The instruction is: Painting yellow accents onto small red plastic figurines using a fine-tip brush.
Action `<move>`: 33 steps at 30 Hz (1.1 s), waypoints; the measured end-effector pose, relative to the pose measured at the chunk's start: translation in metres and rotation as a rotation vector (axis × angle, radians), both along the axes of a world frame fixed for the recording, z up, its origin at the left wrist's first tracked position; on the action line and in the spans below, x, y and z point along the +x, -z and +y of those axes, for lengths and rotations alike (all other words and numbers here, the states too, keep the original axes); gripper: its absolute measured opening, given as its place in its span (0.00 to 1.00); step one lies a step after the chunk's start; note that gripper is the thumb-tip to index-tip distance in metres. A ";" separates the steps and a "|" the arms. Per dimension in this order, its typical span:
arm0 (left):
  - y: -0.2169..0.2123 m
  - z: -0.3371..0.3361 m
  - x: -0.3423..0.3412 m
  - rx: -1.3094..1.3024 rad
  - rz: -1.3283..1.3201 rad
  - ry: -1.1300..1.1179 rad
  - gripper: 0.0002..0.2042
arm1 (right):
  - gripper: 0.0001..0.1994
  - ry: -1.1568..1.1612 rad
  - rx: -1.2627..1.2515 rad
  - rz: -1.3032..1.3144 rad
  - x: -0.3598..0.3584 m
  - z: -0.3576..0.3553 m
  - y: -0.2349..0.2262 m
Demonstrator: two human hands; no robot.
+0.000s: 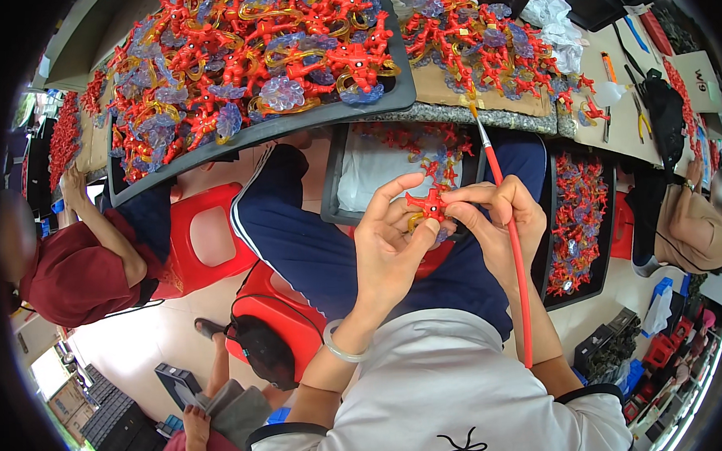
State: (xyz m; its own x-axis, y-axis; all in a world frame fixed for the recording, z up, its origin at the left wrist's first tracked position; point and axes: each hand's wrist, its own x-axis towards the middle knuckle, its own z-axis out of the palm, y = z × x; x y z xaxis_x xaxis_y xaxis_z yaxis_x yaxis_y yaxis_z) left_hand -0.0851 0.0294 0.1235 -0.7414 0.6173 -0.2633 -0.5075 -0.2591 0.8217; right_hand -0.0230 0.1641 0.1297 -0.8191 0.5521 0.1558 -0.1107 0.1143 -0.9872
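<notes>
The left hand (390,242) pinches a small red figure (430,205) between thumb and fingertips. The right hand (501,215) has its thumb and forefinger closed at the figure's right edge, while its other fingers keep hold of a red-handled paintbrush (497,171), bristles pointing up and away from the figure. Just beyond the figure is a lower tray (332,188) with a white liner (366,185) and a few more figures in it. Farther beyond, on the bench, many lie on brown cardboard (525,105). Beyond the figure to its left, a big tray (405,82) is heaped full; to its right, a side tray (610,243) holds another batch. This piece seems mid-work, already carrying yellow and blue parts, with the brush not on it. Plenty lie around it, but I cannot tell which are finished and which are left.
</notes>
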 end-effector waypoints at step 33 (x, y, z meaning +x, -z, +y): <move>-0.061 -0.182 -0.392 -1.239 1.374 -0.233 0.14 | 0.16 0.327 0.164 -0.013 0.061 0.074 -0.007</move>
State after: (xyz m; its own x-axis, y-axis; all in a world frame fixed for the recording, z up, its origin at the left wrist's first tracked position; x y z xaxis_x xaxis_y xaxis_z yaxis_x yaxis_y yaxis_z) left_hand -0.4768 -0.1529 0.1844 -0.8286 0.4340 0.3536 0.5439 0.7736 0.3250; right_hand 0.0378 0.2381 0.1371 -0.6060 0.7534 0.2551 -0.0302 0.2987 -0.9539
